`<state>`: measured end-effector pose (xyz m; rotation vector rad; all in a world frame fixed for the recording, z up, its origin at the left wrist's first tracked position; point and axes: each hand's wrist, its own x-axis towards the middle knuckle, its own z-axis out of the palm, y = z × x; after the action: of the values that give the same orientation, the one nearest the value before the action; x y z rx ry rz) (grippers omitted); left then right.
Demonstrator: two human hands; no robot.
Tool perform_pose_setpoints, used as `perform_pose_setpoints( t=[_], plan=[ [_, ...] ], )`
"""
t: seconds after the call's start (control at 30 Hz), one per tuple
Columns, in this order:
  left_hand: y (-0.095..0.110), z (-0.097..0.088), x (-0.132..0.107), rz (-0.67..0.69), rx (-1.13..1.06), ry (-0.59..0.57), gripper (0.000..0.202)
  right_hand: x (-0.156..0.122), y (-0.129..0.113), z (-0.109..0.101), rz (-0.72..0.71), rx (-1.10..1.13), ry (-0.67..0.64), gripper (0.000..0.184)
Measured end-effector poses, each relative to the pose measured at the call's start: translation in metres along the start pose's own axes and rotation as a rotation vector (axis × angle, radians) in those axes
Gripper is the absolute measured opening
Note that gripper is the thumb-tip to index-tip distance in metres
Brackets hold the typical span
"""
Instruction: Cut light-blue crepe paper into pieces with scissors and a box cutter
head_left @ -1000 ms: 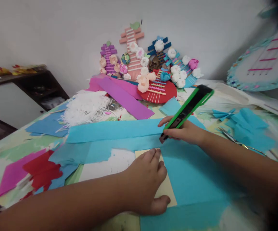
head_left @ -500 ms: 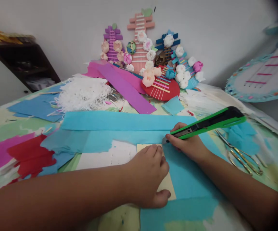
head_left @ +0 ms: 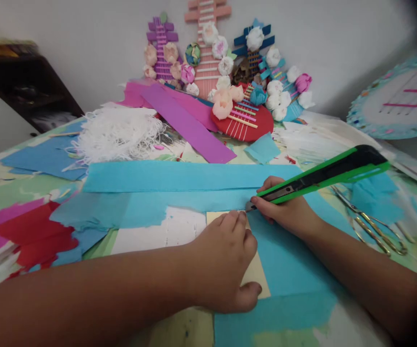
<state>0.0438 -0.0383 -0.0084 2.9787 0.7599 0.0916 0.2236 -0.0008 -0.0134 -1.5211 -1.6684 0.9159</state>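
My left hand (head_left: pixel 226 260) lies flat, fingers together, pressing a beige card (head_left: pixel 257 274) onto light blue crepe paper (head_left: pixel 288 260). My right hand (head_left: pixel 284 209) is closed round a green and black utility knife (head_left: pixel 324 176). The knife lies low and nearly level, its blade tip touching the paper at the card's far corner, just beyond my left fingertips. A long light blue strip (head_left: pixel 179 176) lies across the table behind both hands.
Scissors (head_left: pixel 371 226) lie to the right beside blue paper scraps. A pile of white shreds (head_left: pixel 116 132), purple strips (head_left: pixel 187 123) and red, pink and blue sheets lie left. Paper guitars with flowers (head_left: pixel 230 82) lean on the wall; a round blue craft (head_left: pixel 396 99) sits right.
The knife has tipped from steeply upright to nearly level, and its tip has come down to the card's far corner. My left hand has stayed on the card.
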Motion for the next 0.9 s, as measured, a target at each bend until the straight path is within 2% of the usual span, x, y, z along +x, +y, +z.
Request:
perform_pose_setpoints(
  t=[0.2,0.47,0.63,0.9],
  plan=[
    [-0.001,0.001,0.0,0.009,0.001,0.002,0.07,-0.001,-0.004,0.002,-0.001,-0.023,-0.017,0.029],
    [-0.001,0.003,-0.002,0.02,0.017,0.038,0.068,-0.002,0.005,0.001,-0.004,0.047,-0.01,0.031],
    [-0.002,0.003,-0.001,0.023,0.02,0.024,0.069,0.0,0.009,-0.002,-0.005,0.123,-0.018,0.027],
    [-0.001,0.002,0.0,0.019,0.02,-0.006,0.069,0.002,0.008,-0.002,0.024,0.106,-0.041,0.03]
  ],
)
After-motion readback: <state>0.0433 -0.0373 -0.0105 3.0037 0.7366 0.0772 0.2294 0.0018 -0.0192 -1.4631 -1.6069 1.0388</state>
